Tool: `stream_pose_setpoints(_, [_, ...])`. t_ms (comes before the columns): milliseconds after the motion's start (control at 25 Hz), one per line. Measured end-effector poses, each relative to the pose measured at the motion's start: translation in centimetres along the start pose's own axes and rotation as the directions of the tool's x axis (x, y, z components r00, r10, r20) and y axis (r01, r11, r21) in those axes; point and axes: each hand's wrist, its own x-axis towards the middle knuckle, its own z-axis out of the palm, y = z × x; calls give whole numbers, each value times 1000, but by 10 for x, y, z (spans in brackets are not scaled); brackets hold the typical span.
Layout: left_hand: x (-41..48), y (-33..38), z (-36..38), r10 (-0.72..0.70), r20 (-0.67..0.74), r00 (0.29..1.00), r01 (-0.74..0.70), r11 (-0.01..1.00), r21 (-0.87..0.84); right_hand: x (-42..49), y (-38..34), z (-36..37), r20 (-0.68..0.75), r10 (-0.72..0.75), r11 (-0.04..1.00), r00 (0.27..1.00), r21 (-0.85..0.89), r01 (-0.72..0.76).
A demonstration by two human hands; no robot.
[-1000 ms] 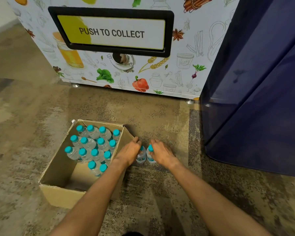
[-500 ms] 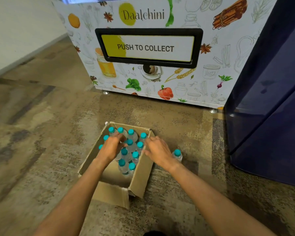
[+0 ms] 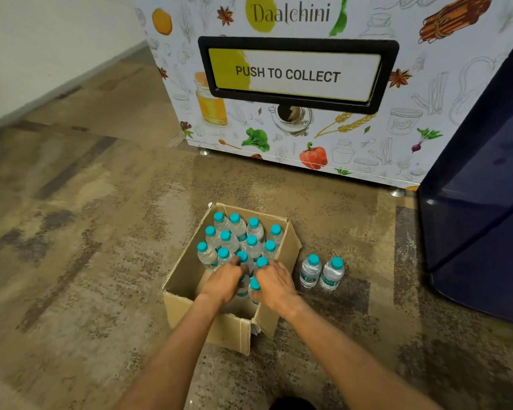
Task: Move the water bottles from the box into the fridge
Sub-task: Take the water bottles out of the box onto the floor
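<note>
On the floor, box holds bottles; left hand, right hand each grasp one.

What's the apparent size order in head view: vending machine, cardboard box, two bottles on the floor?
1. vending machine
2. cardboard box
3. left floor bottle and right floor bottle: they look alike, so no ranking between them.

Arms extended, left hand, right hand adjacent, seemingly curled
</note>
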Motion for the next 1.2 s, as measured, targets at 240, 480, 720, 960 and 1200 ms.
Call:
stream_pose_setpoints(240, [-13,2,-8,-22,-43,999,20,999,-37,-3,-4,2,-44,0,1000,999,-12,0])
stream_pose_setpoints(480, [-25,15,-62,63,-101,993,-73,992,-101,-26,-7,-30,-195,71,976,978,218,-28])
stream_pose_setpoints(720, [-40,55,-123,158,-299,941,-164,986,3,-66,17,-106,-361,162,885,919,464,26])
stream_pose_setpoints(960, [-32,120,-128,182,-344,921,-226,970,-93,-97,72,-128,-310,254,894,916,437,-100])
stream_pose_setpoints(1200, [3,152,-56,197,-147,969,-210,974,-80,-104,121,-69,-132,352,880,927,384,-279])
